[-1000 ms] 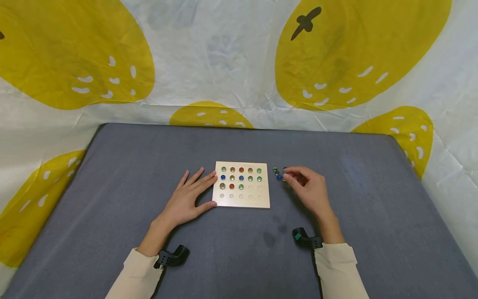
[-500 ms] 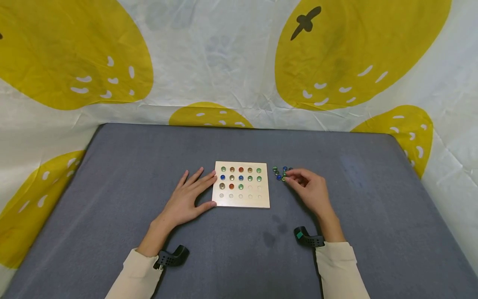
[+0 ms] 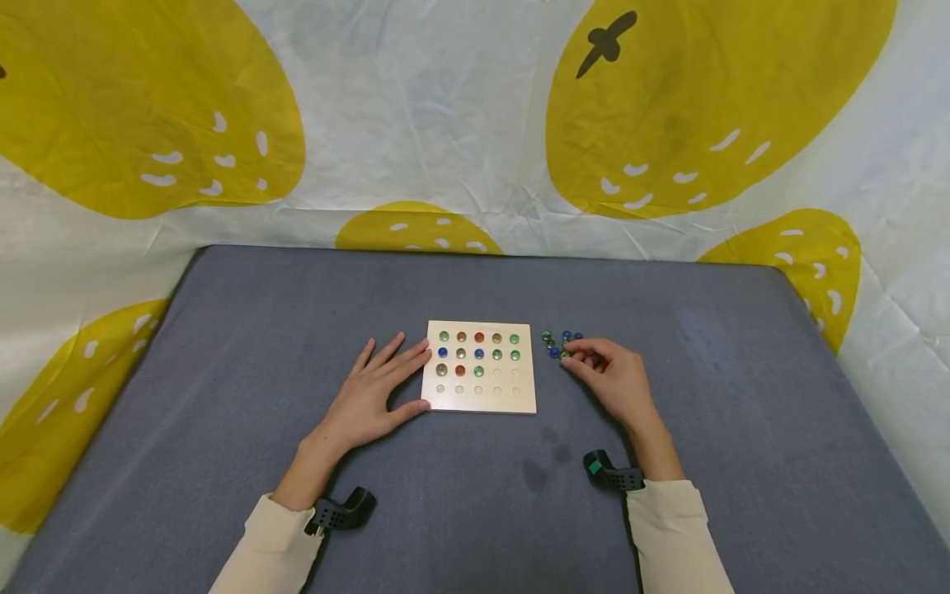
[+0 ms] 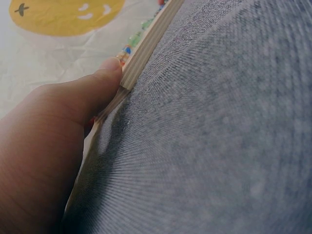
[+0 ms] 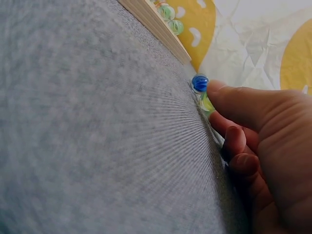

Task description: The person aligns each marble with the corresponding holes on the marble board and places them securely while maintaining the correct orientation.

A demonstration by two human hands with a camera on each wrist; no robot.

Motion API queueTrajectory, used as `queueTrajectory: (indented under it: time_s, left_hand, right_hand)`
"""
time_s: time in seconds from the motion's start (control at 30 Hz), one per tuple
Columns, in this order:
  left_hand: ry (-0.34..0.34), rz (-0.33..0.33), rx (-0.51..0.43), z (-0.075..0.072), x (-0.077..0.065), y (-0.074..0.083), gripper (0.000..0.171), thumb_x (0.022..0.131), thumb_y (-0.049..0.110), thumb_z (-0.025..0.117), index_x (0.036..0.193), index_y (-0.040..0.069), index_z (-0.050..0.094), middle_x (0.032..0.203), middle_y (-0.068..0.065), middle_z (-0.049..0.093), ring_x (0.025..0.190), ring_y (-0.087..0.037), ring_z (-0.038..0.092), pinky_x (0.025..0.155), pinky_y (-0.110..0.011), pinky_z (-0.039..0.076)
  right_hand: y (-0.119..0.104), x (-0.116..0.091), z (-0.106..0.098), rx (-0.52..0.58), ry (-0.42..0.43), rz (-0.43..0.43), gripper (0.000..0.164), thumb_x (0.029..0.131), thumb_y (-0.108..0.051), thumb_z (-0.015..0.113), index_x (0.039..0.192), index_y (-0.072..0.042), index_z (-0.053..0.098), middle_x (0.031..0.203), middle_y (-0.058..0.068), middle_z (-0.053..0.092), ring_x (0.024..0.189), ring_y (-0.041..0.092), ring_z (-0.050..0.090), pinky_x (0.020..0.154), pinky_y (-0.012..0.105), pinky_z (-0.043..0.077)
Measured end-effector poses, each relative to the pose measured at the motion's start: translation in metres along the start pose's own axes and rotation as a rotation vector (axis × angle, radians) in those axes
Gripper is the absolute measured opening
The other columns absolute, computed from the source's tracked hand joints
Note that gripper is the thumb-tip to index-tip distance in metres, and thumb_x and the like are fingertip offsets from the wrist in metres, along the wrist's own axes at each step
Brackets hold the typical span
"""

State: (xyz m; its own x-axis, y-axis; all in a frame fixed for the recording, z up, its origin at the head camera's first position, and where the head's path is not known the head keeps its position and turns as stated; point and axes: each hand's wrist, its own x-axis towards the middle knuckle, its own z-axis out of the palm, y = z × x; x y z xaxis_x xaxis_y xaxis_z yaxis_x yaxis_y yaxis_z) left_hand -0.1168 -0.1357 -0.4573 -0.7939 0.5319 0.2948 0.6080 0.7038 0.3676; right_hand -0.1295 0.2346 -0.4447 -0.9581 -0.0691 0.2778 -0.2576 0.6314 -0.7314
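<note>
A pale wooden board [image 3: 507, 399] with rows of round hollows lies mid-table; its upper rows bear several glass marbles in green, blue, red and brown. My left hand [image 3: 365, 406] rests with fingers spread against the board's left edge, the thumb at its lower corner. In the left wrist view the thumb [image 4: 105, 83] lies on the board's edge. Right of the board, my right hand [image 3: 614, 378] pinches a yellow-green marble [image 5: 206, 103] between thumb and forefinger, low at the cloth. A blue marble [image 5: 200, 83] lies just beyond the thumb tip. The other fingers curl under the palm.
A small cluster of loose marbles [image 3: 547, 336] lies between the board and my right hand. Grey cloth [image 3: 475, 511] covers the table. Behind it hangs a white sheet [image 3: 430, 107] with large yellow fruit shapes. Each wrist wears a black camera mount [image 3: 614, 474].
My right hand first drew slightly right, uncovering more of the loose marbles, then came back left with its fingertips at the yellow-green marble. The left hand and board stay in place.
</note>
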Motion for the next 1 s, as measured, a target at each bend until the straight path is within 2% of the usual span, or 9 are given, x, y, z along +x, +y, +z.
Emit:
queueTrajectory:
  time_s: [0.53, 1.0]
  left_hand:
    - [0.000, -0.002, 0.016, 0.0048, -0.0009, -0.0007, 0.071, 0.088, 0.048, 0.064, 0.148, 0.018, 0.041, 0.152, 0.004, 0.035, 0.142, -0.027, 0.021, 0.114, -0.054, 0.005]
    - [0.014, 0.011, -0.001, 0.0033, -0.0001, -0.0006, 0.071, 0.089, 0.052, 0.061, 0.147, 0.016, 0.042, 0.150, 0.000, 0.038, 0.142, -0.030, 0.023, 0.113, -0.056, 0.007]
  right_hand:
    - [0.0061, -0.0016, 0.0024, -0.037, -0.015, 0.018, 0.016, 0.079, -0.018, 0.081, 0.091, -0.011, 0.073, 0.074, -0.001, 0.060, 0.060, 0.014, 0.050, 0.052, 0.023, 0.040]
    - [0.0060, -0.0014, 0.0009, -0.038, -0.037, -0.023, 0.018, 0.078, -0.018, 0.081, 0.093, -0.012, 0.073, 0.074, -0.002, 0.060, 0.061, 0.013, 0.048, 0.052, 0.023, 0.038]
